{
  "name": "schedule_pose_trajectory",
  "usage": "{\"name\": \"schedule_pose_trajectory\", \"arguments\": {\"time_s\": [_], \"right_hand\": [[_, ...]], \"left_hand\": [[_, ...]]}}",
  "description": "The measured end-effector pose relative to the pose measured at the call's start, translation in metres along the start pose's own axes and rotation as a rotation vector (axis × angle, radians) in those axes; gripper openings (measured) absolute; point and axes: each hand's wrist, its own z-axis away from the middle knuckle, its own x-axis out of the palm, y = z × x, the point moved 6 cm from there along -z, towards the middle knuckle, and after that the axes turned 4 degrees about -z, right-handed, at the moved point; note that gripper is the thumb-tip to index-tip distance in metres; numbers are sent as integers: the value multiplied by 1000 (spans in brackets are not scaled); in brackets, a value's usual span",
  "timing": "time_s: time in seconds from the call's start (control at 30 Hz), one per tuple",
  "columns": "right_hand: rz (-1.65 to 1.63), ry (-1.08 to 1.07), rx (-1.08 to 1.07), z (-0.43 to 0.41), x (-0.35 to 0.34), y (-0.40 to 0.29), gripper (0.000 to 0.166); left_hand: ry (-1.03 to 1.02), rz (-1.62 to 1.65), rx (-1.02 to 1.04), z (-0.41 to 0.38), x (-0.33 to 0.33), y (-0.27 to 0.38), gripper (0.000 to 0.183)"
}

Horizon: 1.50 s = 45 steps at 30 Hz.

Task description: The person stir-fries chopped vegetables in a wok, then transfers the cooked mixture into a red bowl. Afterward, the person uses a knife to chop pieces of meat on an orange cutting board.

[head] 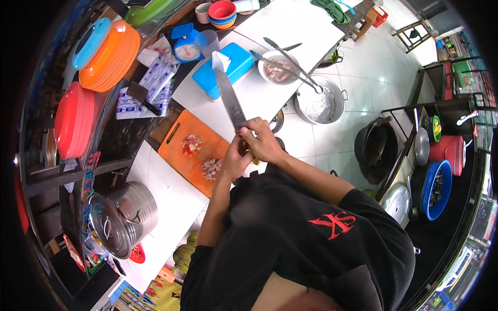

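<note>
My left hand [236, 160] and my right hand [265, 143] are close together in front of my body, over the right edge of an orange cutting board [177, 145]. Between them is a large kitchen knife [230, 99], its broad blade pointing away from me. My left hand closes around the handle, which is mostly hidden. The thumb and fingers of my right hand pinch the base of the blade. On the board lie a pile of chopped red and pale pieces [192, 145] and a pile of chopped whitish pieces [212, 169].
Beyond the knife tip sits a blue tissue box [233, 58]. Tongs [290, 58] lie across a white bowl of raw meat [277, 72]. A cleaver [137, 93] rests on packets at left. A lidded steel pot [136, 210] stands near left; an aluminium pot [321, 103] is on the tiled floor.
</note>
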Motion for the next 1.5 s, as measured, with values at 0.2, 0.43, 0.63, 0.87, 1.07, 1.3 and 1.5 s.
{"name": "schedule_pose_trajectory", "arguments": {"time_s": [0.2,0.43,0.63,0.87,1.07,1.3,1.5], "right_hand": [[515,90,-149,-63,-108,21,50],[619,-2,215,-118,-207,111,54],[800,-98,-75,-119,-264,66,32],[1170,-442,-270,-135,-311,24,26],[1215,-496,-320,-144,-294,31,22],[1185,-444,-250,-148,-308,-2,16],[1065,-332,-206,-138,-321,-42,15]], "left_hand": [[310,-37,-89,-13,-2,-21,30],[691,-96,-100,37,-34,-26,27],[951,-111,-102,85,-44,-31,24],[1096,-163,-186,99,-56,-32,21],[1159,-209,-135,101,-69,-21,18],[1177,-223,-166,128,-61,-23,17],[1182,-254,-193,152,-63,-18,25]]}}
